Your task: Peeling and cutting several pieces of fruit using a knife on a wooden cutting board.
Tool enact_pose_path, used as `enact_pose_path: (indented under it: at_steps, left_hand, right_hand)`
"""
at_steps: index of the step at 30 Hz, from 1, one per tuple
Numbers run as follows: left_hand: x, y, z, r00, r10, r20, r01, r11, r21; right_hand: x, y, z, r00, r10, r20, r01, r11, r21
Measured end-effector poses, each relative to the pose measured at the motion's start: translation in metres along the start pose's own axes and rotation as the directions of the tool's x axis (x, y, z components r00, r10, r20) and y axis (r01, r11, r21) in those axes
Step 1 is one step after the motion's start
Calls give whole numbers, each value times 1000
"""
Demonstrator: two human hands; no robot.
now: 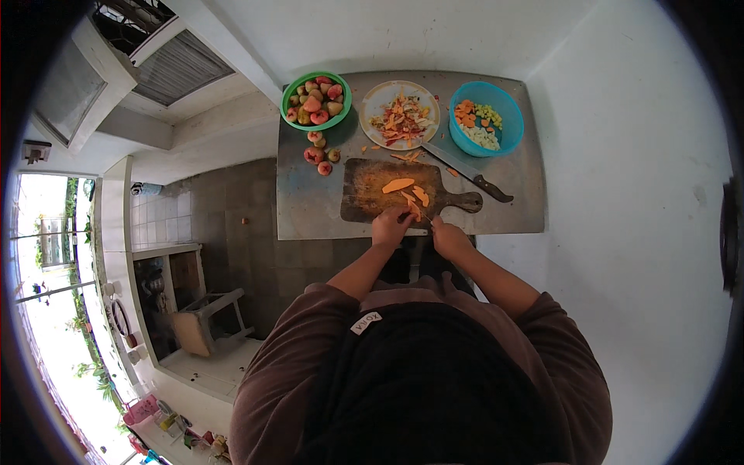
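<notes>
At the front edge of a dark wooden cutting board [360,194], my left hand [394,227] is closed, its fingertips pinched on a small orange carrot piece [417,218]. Close on its right, my right hand [451,237] is closed too. Something thin pokes from its fingers toward the carrot piece, too small to make out. Farther back on the board lie a long carrot slice [397,185] and several shorter carrot strips [421,196]. Behind the board, a large knife [493,188] with a dark handle rests on the metal tabletop [310,208], its blade tip by the plate.
A green bowl [346,108] of reddish fruits stands far left, with several loose fruits [314,155] before it. Mixed peelings fill a white plate [373,137]. Chopped vegetables sit in a blue bowl [487,149] far right. White walls [620,155] border the table behind and right.
</notes>
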State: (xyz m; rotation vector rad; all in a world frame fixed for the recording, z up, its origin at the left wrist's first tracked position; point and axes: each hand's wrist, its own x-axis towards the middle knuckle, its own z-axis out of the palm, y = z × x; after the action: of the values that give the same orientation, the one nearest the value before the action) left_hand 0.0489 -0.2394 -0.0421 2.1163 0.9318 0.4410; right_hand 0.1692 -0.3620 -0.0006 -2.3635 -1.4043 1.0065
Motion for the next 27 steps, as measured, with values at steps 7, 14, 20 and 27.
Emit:
enact_pose_path:
  at_steps: [7,14,20,27]
  left_hand:
    - [1,9,-2,999,-19,28,19,999,27]
    - [1,4,-2,998,-27,59,21,995,97]
    - [2,3,-3,998,9,54,-13,997,75]
    - [1,6,-3,1000,9,27,-10,999,42]
  right_hand:
    - [10,12,15,997,76,6,-76,996,-56]
    - [-13,26,16,997,72,26,-73,997,34]
    - [-9,13,8,991,-66,-120,76,994,80]
    - [-3,14,15,998,-5,-69,8,999,47]
